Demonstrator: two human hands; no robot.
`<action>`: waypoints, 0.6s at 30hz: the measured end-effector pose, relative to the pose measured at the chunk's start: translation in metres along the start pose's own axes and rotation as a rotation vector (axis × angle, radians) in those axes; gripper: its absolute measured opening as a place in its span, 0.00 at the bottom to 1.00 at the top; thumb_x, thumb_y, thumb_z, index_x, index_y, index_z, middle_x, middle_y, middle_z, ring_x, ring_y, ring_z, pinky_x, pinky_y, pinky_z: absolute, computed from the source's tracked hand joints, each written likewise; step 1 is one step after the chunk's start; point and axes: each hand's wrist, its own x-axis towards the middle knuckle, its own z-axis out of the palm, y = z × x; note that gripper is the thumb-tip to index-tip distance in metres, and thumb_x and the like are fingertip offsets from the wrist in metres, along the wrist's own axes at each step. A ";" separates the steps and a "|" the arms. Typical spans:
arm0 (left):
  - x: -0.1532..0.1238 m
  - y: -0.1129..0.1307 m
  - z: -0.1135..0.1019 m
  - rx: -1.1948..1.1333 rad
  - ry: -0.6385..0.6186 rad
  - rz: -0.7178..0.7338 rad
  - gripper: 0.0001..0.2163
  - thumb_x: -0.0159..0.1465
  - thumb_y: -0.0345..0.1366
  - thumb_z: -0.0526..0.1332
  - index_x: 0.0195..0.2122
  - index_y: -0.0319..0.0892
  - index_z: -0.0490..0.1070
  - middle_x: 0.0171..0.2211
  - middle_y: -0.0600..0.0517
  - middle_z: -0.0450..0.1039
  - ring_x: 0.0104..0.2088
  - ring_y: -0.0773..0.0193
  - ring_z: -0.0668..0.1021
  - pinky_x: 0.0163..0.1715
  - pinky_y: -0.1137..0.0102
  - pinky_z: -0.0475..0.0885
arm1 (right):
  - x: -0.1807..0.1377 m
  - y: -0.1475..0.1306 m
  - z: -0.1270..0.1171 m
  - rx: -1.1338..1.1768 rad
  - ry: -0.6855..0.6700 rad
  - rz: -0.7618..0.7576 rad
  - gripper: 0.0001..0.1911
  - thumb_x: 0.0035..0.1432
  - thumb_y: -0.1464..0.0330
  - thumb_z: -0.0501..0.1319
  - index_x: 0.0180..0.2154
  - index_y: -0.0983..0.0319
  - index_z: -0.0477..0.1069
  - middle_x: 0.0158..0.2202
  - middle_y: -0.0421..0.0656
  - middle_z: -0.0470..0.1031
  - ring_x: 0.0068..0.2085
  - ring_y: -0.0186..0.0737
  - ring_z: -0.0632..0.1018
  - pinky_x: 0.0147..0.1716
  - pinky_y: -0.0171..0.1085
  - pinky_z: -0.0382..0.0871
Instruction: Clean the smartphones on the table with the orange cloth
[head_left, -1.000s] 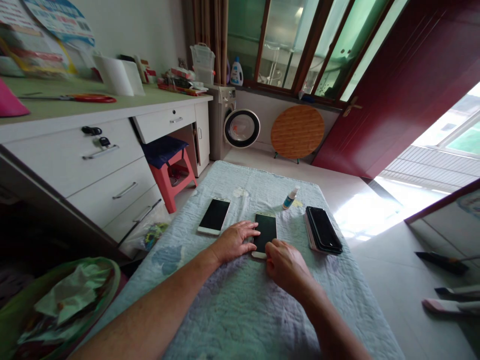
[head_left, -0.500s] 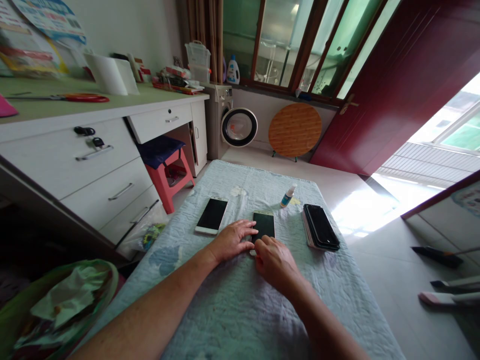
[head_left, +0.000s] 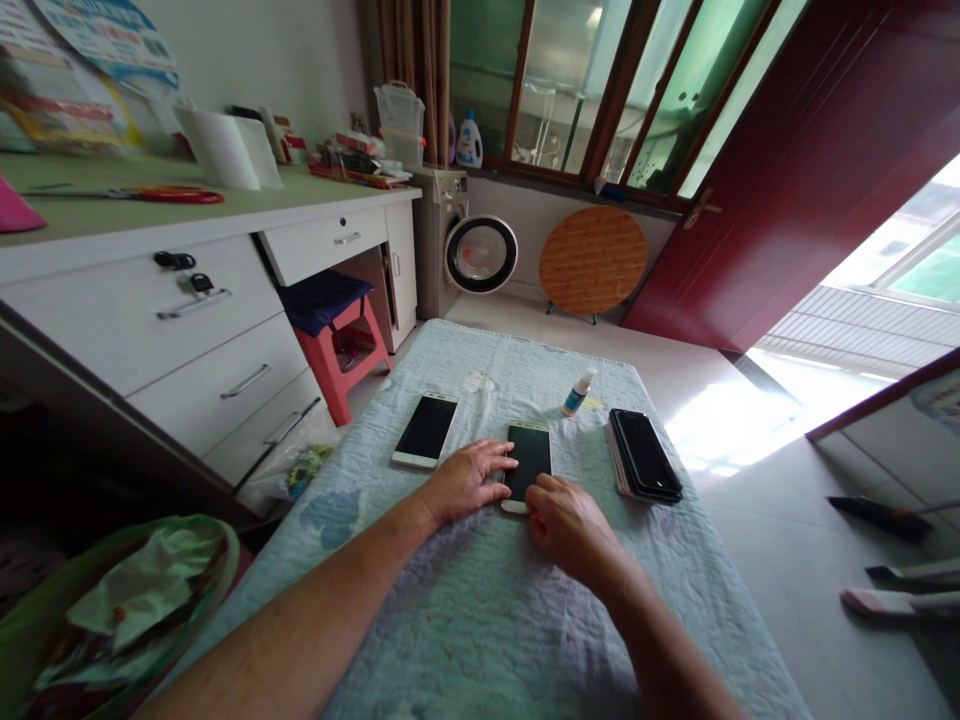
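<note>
A smartphone with a dark screen and a pale lower edge lies flat on the cloth-covered table. My left hand rests at its left side, fingers spread, the tips on the phone's edge. Over the phone's lower right corner is my right hand, its fingers curled together; whatever they pinch, if anything, is hidden. To the left lies a white-framed smartphone. A small spray bottle stands beyond the middle phone, and a stack of dark phones lies to the right.
On the left is a white desk with drawers, and a red stool beside it. A lined waste bin stands at the lower left. Farther back are a washing machine with its door open and a round wooden tabletop.
My right hand has moved a little to the right along the phone's lower end, uncovering more of its pale bottom edge. My left hand keeps its place on the phone.
</note>
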 end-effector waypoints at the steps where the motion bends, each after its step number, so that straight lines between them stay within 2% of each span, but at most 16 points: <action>1: 0.000 0.000 0.000 0.004 -0.002 0.000 0.20 0.58 0.35 0.67 0.52 0.43 0.72 0.60 0.46 0.65 0.61 0.55 0.65 0.61 0.60 0.59 | 0.002 -0.002 0.002 0.003 0.014 -0.024 0.07 0.56 0.76 0.55 0.31 0.62 0.71 0.33 0.42 0.71 0.35 0.35 0.70 0.33 0.34 0.56; 6: 0.001 -0.002 0.001 0.034 -0.014 0.019 0.19 0.60 0.35 0.65 0.53 0.44 0.72 0.60 0.47 0.65 0.61 0.57 0.65 0.61 0.59 0.59 | 0.012 -0.017 0.011 0.009 0.102 -0.098 0.07 0.58 0.75 0.56 0.33 0.61 0.72 0.34 0.42 0.72 0.36 0.36 0.71 0.34 0.34 0.57; 11: 0.002 -0.006 0.003 0.055 -0.029 0.041 0.19 0.60 0.34 0.64 0.53 0.45 0.71 0.61 0.47 0.64 0.61 0.56 0.65 0.62 0.58 0.58 | 0.019 -0.030 0.017 0.006 0.176 -0.111 0.06 0.58 0.74 0.57 0.35 0.61 0.72 0.35 0.43 0.72 0.38 0.38 0.71 0.34 0.35 0.57; 18: 0.001 -0.004 0.002 0.025 -0.003 0.027 0.19 0.59 0.36 0.66 0.52 0.44 0.72 0.60 0.46 0.65 0.61 0.55 0.65 0.61 0.59 0.59 | 0.010 -0.019 0.010 -0.005 0.085 -0.014 0.07 0.59 0.75 0.55 0.34 0.61 0.71 0.34 0.42 0.72 0.35 0.36 0.71 0.32 0.34 0.55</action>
